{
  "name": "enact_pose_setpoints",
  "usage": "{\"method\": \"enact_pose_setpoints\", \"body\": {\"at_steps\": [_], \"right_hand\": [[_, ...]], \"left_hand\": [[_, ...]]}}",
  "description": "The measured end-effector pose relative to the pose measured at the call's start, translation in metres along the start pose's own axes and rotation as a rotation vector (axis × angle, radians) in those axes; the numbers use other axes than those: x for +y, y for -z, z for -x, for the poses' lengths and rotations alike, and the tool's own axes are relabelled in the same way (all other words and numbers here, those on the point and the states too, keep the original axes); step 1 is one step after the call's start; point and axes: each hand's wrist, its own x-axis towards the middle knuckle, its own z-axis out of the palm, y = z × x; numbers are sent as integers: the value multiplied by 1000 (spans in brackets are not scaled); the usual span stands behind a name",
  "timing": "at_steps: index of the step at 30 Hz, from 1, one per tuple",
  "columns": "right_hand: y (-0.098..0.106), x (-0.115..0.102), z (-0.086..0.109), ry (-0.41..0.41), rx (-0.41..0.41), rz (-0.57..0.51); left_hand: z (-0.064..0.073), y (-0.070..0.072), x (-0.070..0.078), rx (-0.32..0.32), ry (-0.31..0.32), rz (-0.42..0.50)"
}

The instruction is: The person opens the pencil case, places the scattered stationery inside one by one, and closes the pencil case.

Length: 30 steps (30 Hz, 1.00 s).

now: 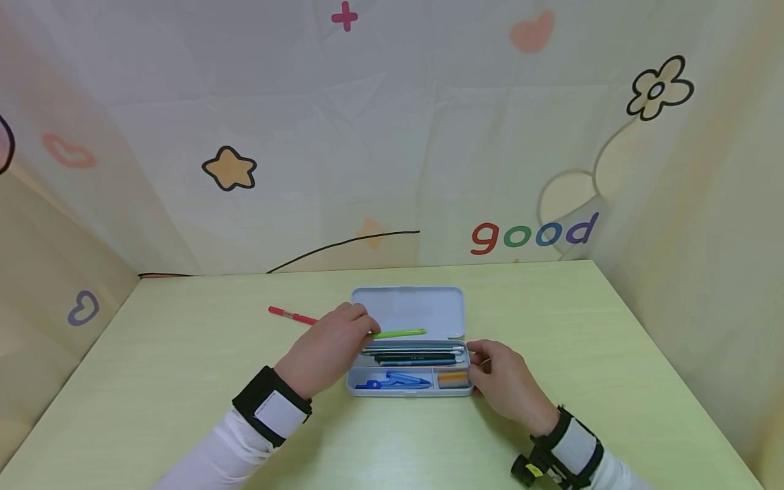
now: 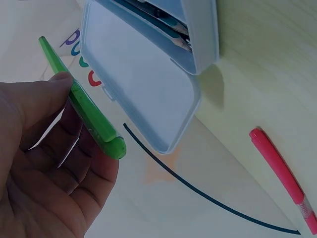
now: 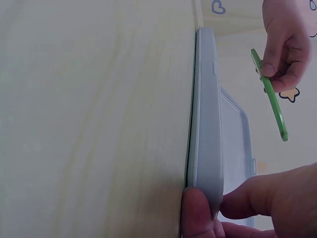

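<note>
My left hand (image 1: 331, 348) pinches a green pen (image 1: 401, 333) between thumb and fingers, holding it above the open pencil case (image 1: 382, 394). The left wrist view shows the green pen (image 2: 94, 111) clear of the lid. At the case's right end, my right hand (image 1: 505, 381) grips the wall, with the thumb on one side and fingers on the other in the right wrist view. Several dark pencils (image 1: 416, 357) lie in the long rear compartment. A blue compass (image 1: 398, 382) is in the front left compartment, and a yellow-orange block (image 1: 453, 379) in the front right one.
The case's pale lid (image 1: 407, 306) lies folded back on the table (image 1: 184, 381). A red pen (image 1: 290, 315) rests to the left of the lid, partly hidden behind my left hand. A printed curtain (image 1: 380, 136) stands behind the table's far edge and along both sides.
</note>
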Motion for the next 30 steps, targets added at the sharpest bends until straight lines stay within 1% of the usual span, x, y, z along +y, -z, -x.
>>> {"method": "enact_pose_setpoints", "body": {"at_steps": [11,19,30], "right_hand": [[1,0,0,-8,-5,-1],[1,-1,1,-7,-10,-2],[1,-1,1,-6,-5,3]], "left_hand": [[-11,-4,12,-39,11,27],[-19,-8,17,-36,-16,12],[-29,-19,23,-64,-18,35]]}}
